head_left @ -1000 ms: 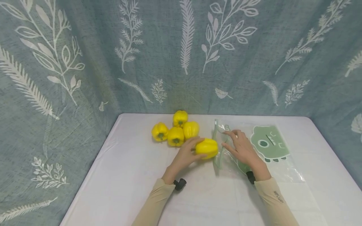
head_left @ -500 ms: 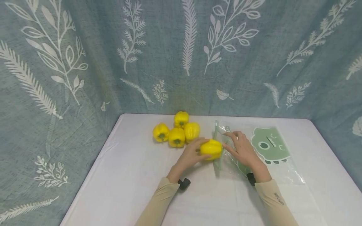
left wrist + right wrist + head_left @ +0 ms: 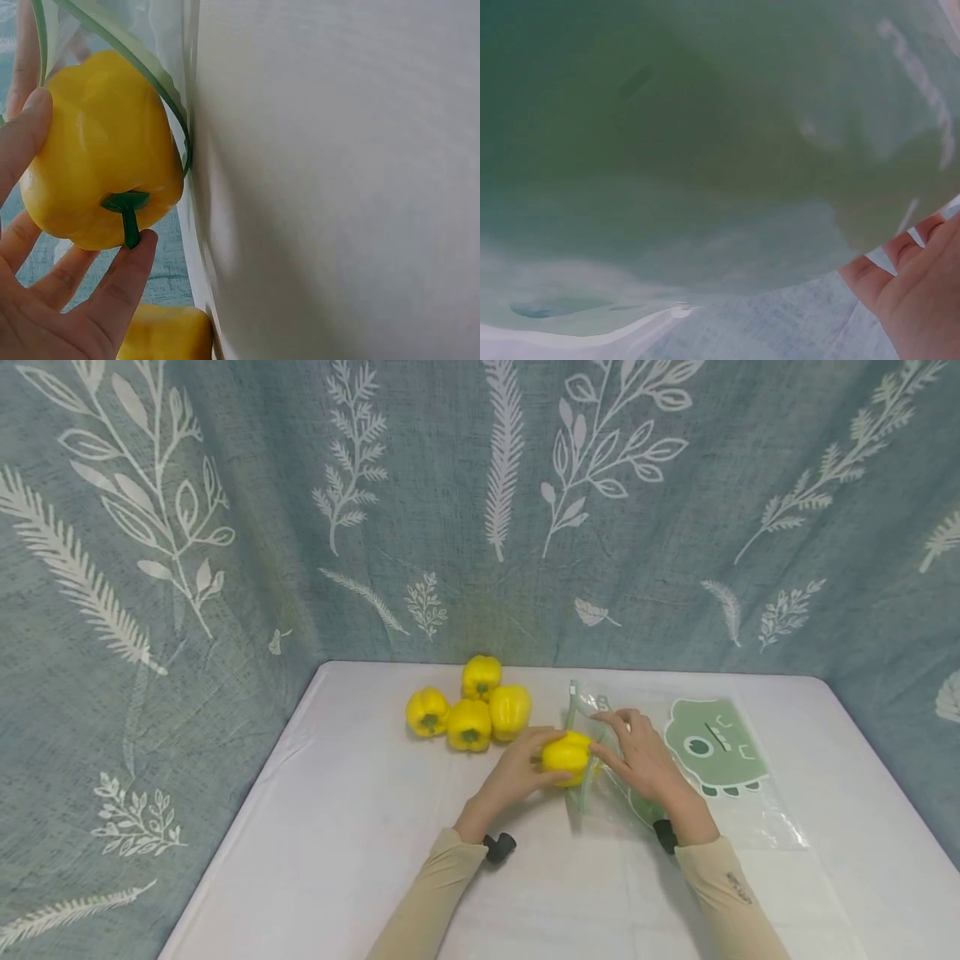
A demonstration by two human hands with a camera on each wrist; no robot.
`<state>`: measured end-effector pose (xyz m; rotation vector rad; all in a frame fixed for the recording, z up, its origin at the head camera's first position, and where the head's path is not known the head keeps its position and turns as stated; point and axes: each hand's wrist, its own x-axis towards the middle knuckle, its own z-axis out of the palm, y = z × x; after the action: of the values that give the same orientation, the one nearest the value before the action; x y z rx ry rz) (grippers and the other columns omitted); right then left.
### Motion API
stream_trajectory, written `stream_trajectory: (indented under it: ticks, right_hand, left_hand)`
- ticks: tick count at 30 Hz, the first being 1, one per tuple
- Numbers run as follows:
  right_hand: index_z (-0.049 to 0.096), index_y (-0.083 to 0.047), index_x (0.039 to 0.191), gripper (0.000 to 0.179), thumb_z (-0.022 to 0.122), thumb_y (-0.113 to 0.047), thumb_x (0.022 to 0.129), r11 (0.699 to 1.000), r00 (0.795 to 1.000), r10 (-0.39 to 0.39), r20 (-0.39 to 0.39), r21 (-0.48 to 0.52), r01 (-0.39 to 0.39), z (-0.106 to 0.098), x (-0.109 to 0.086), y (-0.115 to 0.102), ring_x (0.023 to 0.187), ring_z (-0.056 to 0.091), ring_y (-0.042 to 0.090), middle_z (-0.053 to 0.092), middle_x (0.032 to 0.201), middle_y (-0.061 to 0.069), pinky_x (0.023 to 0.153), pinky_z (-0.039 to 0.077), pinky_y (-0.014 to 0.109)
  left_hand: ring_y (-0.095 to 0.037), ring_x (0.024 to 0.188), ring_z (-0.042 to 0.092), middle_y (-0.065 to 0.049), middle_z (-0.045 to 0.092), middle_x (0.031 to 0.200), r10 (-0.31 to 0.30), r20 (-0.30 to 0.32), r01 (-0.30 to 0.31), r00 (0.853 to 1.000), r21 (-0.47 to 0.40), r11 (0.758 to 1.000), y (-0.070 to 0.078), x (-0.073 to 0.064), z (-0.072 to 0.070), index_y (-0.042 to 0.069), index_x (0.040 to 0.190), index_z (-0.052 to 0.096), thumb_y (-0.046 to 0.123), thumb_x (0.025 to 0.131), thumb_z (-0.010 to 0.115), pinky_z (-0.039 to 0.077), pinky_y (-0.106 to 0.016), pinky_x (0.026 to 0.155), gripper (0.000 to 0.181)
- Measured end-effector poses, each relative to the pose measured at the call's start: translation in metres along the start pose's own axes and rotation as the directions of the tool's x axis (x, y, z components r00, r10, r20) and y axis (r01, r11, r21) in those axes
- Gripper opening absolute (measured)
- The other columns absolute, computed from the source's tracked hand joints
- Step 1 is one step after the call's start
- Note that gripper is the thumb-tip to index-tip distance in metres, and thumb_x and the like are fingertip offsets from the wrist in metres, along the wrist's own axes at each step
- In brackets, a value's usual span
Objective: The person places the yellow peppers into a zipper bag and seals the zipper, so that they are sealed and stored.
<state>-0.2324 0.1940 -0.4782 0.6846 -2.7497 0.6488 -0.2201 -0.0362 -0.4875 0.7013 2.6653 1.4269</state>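
Observation:
My left hand [image 3: 517, 770] grips a yellow bell pepper [image 3: 567, 758] by its stem end, fingers and thumb spread round its sides. In the left wrist view, the pepper [image 3: 105, 150] is partly inside the green-edged mouth of a clear zip bag [image 3: 150, 67], its green stem facing my palm. My right hand [image 3: 642, 762] holds the mouth of this bag, thumb and fingers at the rim. The bag lies flat to the right, printed with a green cartoon face [image 3: 716, 739]. In the right wrist view, the film [image 3: 667, 150] fills most of the picture and hides the fingertips of the hand [image 3: 922, 285].
Several more yellow bell peppers [image 3: 469, 727] sit clustered at the back, left of the bag. All lie on a table with a white cloth [image 3: 337, 827]. A blue-green curtain with white leaf prints [image 3: 450, 510] hangs behind and at both sides.
My left hand has moved right with the bell pepper, from just outside the bag's mouth to partly within it. The right hand has stayed nearly still at the rim.

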Motion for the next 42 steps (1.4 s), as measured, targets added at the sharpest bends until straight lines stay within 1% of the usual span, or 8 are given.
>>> stream_trajectory:
  ticks: [8, 13, 22, 26, 30, 33, 39, 42]
  right_hand:
    - [0.041, -0.022, 0.134, 0.048, 0.052, -0.043, 0.092, 1.0, 1.0, 0.003, 0.001, -0.004, -0.003, 0.002, 0.0, -0.001, 0.101, 0.048, 0.036, 0.043, 0.119, 0.018, 0.078, 0.045, 0.049]
    - [0.041, -0.022, 0.134, 0.048, 0.051, -0.044, 0.092, 1.0, 1.0, 0.007, 0.004, -0.008, -0.007, 0.002, -0.001, -0.001, 0.101, 0.048, 0.036, 0.043, 0.12, 0.018, 0.077, 0.045, 0.049]
    - [0.041, -0.023, 0.134, 0.048, 0.053, -0.043, 0.092, 1.0, 1.0, 0.002, 0.002, -0.001, -0.002, 0.002, -0.001, -0.002, 0.1, 0.049, 0.036, 0.044, 0.119, 0.018, 0.077, 0.045, 0.049]
    - [0.041, -0.023, 0.134, 0.047, 0.053, -0.042, 0.092, 1.0, 1.0, 0.002, 0.003, 0.008, -0.002, 0.002, -0.002, -0.002, 0.1, 0.049, 0.036, 0.044, 0.119, 0.018, 0.077, 0.045, 0.049]
    - [0.042, -0.022, 0.134, 0.047, 0.053, -0.041, 0.092, 1.0, 1.0, 0.0, 0.004, 0.011, 0.0, 0.002, -0.002, -0.002, 0.1, 0.048, 0.036, 0.044, 0.119, 0.018, 0.078, 0.045, 0.05]
    - [0.041, -0.022, 0.134, 0.047, 0.052, -0.042, 0.092, 1.0, 1.0, 0.0, 0.006, 0.005, 0.0, 0.001, -0.001, -0.003, 0.101, 0.048, 0.036, 0.044, 0.12, 0.018, 0.078, 0.045, 0.05]
    - [0.041, -0.022, 0.134, 0.047, 0.053, -0.042, 0.092, 1.0, 1.0, -0.005, 0.007, -0.002, 0.005, 0.001, -0.001, -0.003, 0.101, 0.048, 0.036, 0.044, 0.119, 0.018, 0.078, 0.045, 0.049]
    - [0.041, -0.022, 0.134, 0.047, 0.053, -0.041, 0.092, 1.0, 1.0, -0.012, 0.003, -0.005, 0.012, 0.001, 0.0, -0.004, 0.1, 0.049, 0.036, 0.044, 0.119, 0.018, 0.076, 0.045, 0.049]
  left_hand:
    - [-0.021, 0.128, 0.041, -0.004, 0.046, 0.138, 0.018, 0.017, -0.018, 1.0, -0.004, 1.0, 0.001, 0.003, 0.004, 0.018, 0.132, 0.051, 0.034, 0.077, 0.074, 0.033, -0.041, 0.108, 0.061]
    - [-0.018, 0.127, 0.041, -0.001, 0.046, 0.138, 0.017, 0.033, -0.016, 0.999, -0.049, 0.999, 0.002, 0.003, 0.005, 0.019, 0.132, 0.051, 0.033, 0.077, 0.075, 0.037, -0.038, 0.105, 0.062]
    - [-0.018, 0.124, 0.044, -0.003, 0.045, 0.137, 0.036, 0.064, -0.029, 0.997, -0.115, 0.993, 0.001, 0.006, 0.01, 0.014, 0.132, 0.05, 0.025, 0.078, 0.074, 0.045, -0.026, 0.097, 0.06]
    - [-0.017, 0.124, 0.044, -0.002, 0.046, 0.136, 0.046, 0.067, -0.038, 0.997, -0.126, 0.991, 0.001, 0.005, 0.008, 0.014, 0.132, 0.051, 0.024, 0.078, 0.074, 0.043, -0.028, 0.1, 0.059]
    - [-0.02, 0.124, 0.046, -0.004, 0.047, 0.136, 0.066, 0.085, -0.049, 0.994, -0.188, 0.981, -0.001, 0.004, 0.005, 0.012, 0.132, 0.049, 0.021, 0.082, 0.071, 0.043, -0.028, 0.1, 0.056]
    - [-0.024, 0.123, 0.048, -0.006, 0.047, 0.136, 0.056, 0.11, -0.03, 0.992, -0.228, 0.973, -0.002, 0.002, 0.002, 0.012, 0.134, 0.047, 0.02, 0.085, 0.068, 0.045, -0.03, 0.098, 0.054]
    - [-0.026, 0.117, 0.053, -0.005, 0.047, 0.137, 0.032, 0.121, -0.007, 0.992, -0.2, 0.98, -0.003, 0.001, -0.003, 0.014, 0.135, 0.046, 0.021, 0.087, 0.066, 0.049, -0.034, 0.094, 0.053]
    - [-0.026, 0.115, 0.054, -0.005, 0.047, 0.137, 0.01, 0.119, 0.017, 0.993, -0.226, 0.974, -0.004, 0.001, -0.004, 0.016, 0.134, 0.047, 0.02, 0.086, 0.066, 0.049, -0.034, 0.093, 0.052]
